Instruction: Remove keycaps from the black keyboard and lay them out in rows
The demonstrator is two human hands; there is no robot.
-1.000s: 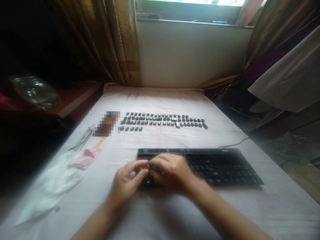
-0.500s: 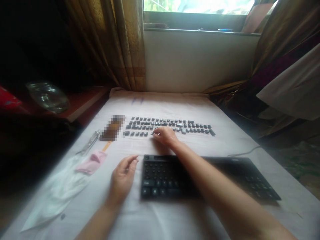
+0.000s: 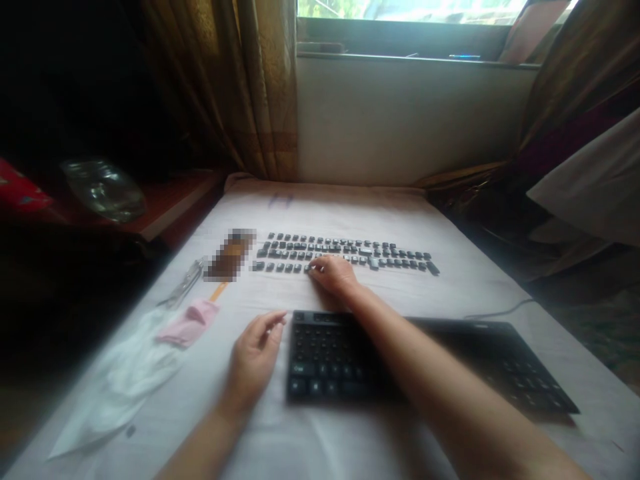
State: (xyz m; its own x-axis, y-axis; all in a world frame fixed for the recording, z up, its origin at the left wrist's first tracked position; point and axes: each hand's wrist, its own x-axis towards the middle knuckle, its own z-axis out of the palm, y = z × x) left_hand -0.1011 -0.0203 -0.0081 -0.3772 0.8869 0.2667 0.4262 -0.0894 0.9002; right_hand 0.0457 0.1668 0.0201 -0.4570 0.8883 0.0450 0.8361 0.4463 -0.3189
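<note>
A black keyboard (image 3: 350, 360) lies on a white sheet (image 3: 350, 440) in front of me. Beyond it, several loose black keycaps (image 3: 350, 252) are laid out in rows. My right hand (image 3: 334, 275) reaches over the keyboard to the end of the nearest keycap row, fingers curled down and pinched at a keycap there. My left hand (image 3: 255, 357) rests on the sheet at the keyboard's left edge, fingers loosely apart and holding nothing.
Left of the keycaps lie a blurred brown object (image 3: 230, 253), metal tweezers (image 3: 184, 285), a pink cloth (image 3: 187, 323) and a white plastic bag (image 3: 120, 380). The keyboard's cable (image 3: 495, 310) runs off right. Curtains (image 3: 250, 87) and a window wall stand behind.
My right hand left the keyboard's left end and reached forward to the keycap rows. My left hand drew back beside the keyboard. The view shifted a little.
</note>
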